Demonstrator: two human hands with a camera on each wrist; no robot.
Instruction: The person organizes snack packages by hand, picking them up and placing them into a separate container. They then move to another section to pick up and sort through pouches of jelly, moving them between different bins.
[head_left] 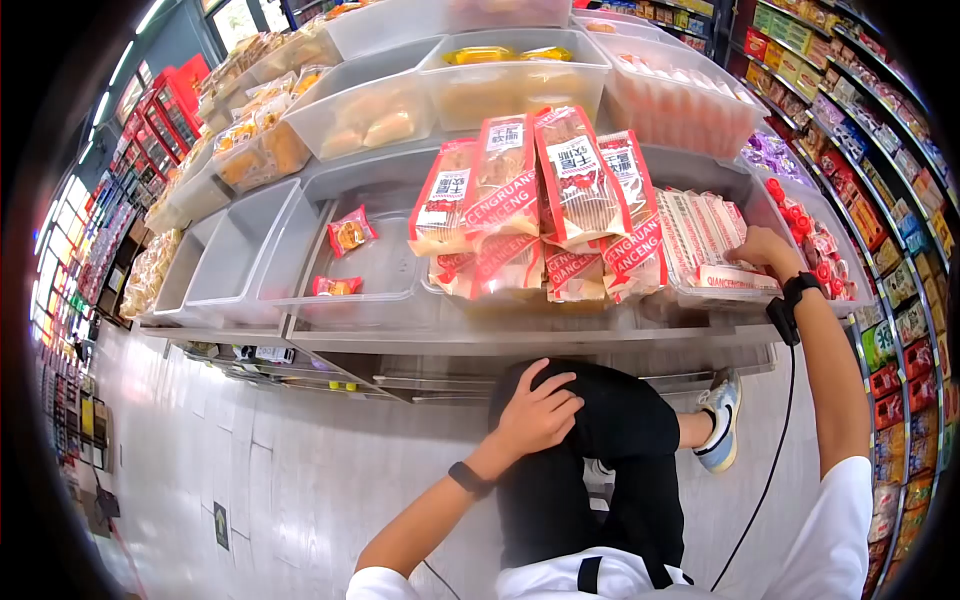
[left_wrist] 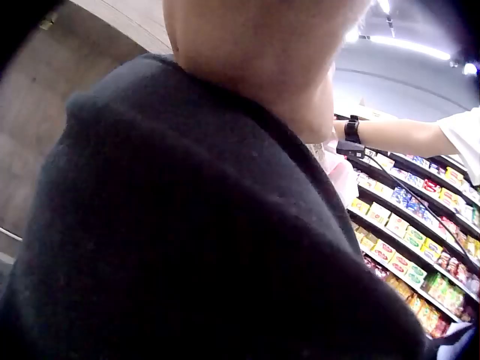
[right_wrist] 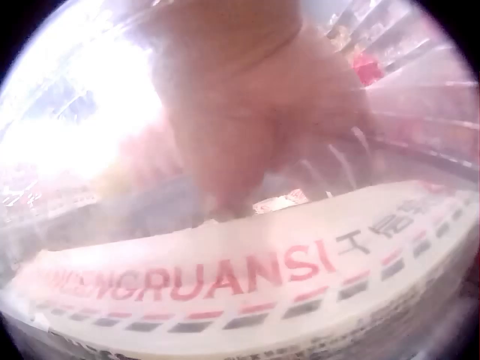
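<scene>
My right hand (head_left: 768, 250) reaches into the right-hand bin with its fingers bent at the top of a long cream-and-red bread packet (head_left: 738, 277). In the right wrist view this packet (right_wrist: 225, 277) fills the lower part, its red lettering facing the camera. Behind its upper edge the fingertips of the right hand (right_wrist: 262, 112) are partly hidden. Several similar packets (head_left: 700, 232) stand in a tight row beside it. My left hand (head_left: 540, 412) rests on the black-trousered knee, fingers spread and holding nothing; in the left wrist view dark trouser cloth (left_wrist: 180, 217) covers most of the picture.
Large red-and-white bread bags (head_left: 575, 170) are piled left of the row. A clear bin (head_left: 395, 285) farther left holds two small red packets (head_left: 350, 232). Red-wrapped snacks (head_left: 815, 235) fill the bin right of my hand. A cable (head_left: 785, 410) hangs from the right wrist.
</scene>
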